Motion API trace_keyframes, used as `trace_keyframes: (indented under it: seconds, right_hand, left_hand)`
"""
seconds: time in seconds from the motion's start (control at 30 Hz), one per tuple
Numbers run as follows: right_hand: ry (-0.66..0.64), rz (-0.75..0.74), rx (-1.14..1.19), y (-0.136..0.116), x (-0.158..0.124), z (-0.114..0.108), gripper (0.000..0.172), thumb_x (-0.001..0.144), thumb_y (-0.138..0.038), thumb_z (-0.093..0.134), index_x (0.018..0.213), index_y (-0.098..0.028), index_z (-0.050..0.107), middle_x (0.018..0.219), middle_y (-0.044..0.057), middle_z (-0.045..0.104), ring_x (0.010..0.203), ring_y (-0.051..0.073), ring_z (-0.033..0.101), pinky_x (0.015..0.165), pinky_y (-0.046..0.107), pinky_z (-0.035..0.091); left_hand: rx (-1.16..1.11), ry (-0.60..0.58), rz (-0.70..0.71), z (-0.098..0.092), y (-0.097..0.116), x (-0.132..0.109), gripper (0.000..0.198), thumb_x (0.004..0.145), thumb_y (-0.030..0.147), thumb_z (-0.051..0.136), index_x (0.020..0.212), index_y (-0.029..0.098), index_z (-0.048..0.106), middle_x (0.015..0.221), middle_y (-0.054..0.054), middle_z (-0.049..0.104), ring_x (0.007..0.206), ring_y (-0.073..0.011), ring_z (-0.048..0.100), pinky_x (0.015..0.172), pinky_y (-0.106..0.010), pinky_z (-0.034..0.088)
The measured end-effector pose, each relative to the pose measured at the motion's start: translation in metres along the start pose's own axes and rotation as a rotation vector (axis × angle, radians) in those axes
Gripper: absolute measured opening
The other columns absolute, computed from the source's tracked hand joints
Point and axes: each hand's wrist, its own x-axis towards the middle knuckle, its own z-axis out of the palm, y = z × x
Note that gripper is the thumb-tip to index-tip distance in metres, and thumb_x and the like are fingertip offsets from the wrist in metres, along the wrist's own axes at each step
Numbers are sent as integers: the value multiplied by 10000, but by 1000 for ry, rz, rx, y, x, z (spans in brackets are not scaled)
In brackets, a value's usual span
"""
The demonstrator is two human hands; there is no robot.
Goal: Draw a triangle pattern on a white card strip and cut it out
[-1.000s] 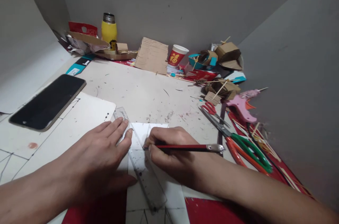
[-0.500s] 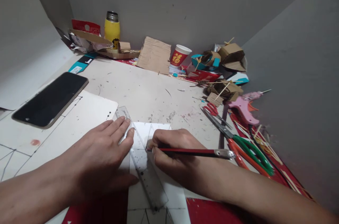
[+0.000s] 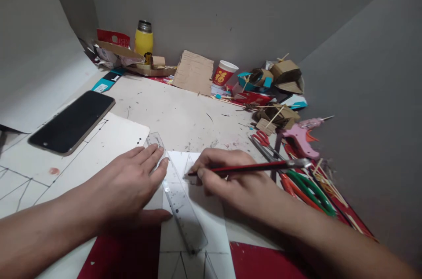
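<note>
A clear plastic ruler (image 3: 184, 213) lies slantwise across a white paper strip (image 3: 211, 222) marked with pencil lines and triangles. Flat on the ruler's upper part, with fingers stretched out, rests my left hand (image 3: 132, 184). My right hand (image 3: 231, 173) pinches a dark red and black pencil (image 3: 253, 167) close to its point. That point is just right of the ruler's edge, at or slightly above the paper; I cannot tell which. Under my left arm is a larger white sheet (image 3: 125, 131) with drawn lines.
A black phone (image 3: 72, 122) lies at left. Green-and-orange-handled scissors (image 3: 310, 193), smaller red scissors (image 3: 261, 138) and a pink glue gun (image 3: 301, 138) lie at right. Along the back stand a yellow bottle (image 3: 144, 43), cardboard (image 3: 194, 72), a paper cup (image 3: 224, 74) and cardboard models (image 3: 286, 74).
My right hand has shifted slightly up and right, and the pencil's back end has tipped upward. My left hand stays pressed on the ruler. The whole view has moved a little.
</note>
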Motion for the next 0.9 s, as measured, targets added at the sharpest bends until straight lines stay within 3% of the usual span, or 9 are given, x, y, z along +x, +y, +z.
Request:
trace_keyframes:
  seconds: [0.1, 0.2, 0.4, 0.53, 0.6, 0.73, 0.9]
  right_hand:
    - [93, 37, 210, -2, 1, -2, 147, 881, -217, 517, 830, -171, 647, 659, 4, 651, 558, 123, 601, 542, 242, 491]
    - [121, 47, 312, -4, 2, -4, 250, 950, -319, 487, 989, -142, 659, 740, 42, 701, 562, 125, 644, 540, 244, 534]
    - [152, -130, 60, 3, -17, -16, 293, 964, -377, 497, 1019, -127, 640, 815, 89, 716, 684, 171, 667, 584, 278, 542]
    - [152, -46, -1, 17, -36, -15, 267, 926, -417, 527, 926, -159, 597, 687, 44, 662, 552, 170, 603, 491, 288, 487]
    - [179, 53, 32, 27, -40, -10, 281, 887, -429, 538, 974, -164, 568, 641, 14, 645, 478, 170, 570, 484, 309, 468]
    - [286, 152, 63, 41, -39, 8, 309, 767, -419, 606, 940, -162, 596, 622, 20, 632, 559, 222, 610, 557, 352, 477]
    - [381, 91, 185, 41, -28, 29, 317, 655, -372, 674, 902, -182, 617, 611, -13, 583, 525, 182, 541, 533, 327, 429]
  left_hand:
    - [21, 37, 34, -3, -3, -2, 715, 857, 582, 628, 1279, 5, 608, 1324, -322, 604, 1276, -444, 549, 1047, -548, 458]
    - [53, 64, 53, -6, -5, -3, 644, 898, 583, 577, 1232, 36, 635, 1261, -287, 654, 1229, -401, 594, 1027, -512, 478]
    - [19, 78, -38, -18, -13, -10, 448, 939, 555, 533, 1057, 147, 672, 1119, -178, 716, 1108, -321, 650, 956, -474, 508]
    - [101, 65, -157, -28, -18, -17, 373, 953, 483, 548, 933, 129, 661, 931, -155, 709, 930, -313, 674, 840, -464, 540]
    - [119, 53, -244, -31, -16, -20, 355, 960, 452, 558, 926, 113, 658, 906, -146, 699, 898, -304, 670, 801, -460, 551]
    - [93, 10, -407, -30, -1, -22, 334, 963, 368, 624, 1235, 175, 601, 1235, -95, 629, 1028, -244, 650, 864, -457, 558]
    - [-30, -9, -574, -24, 12, -16, 356, 960, 350, 631, 1269, 179, 585, 1277, -102, 609, 1059, -255, 641, 876, -468, 557]
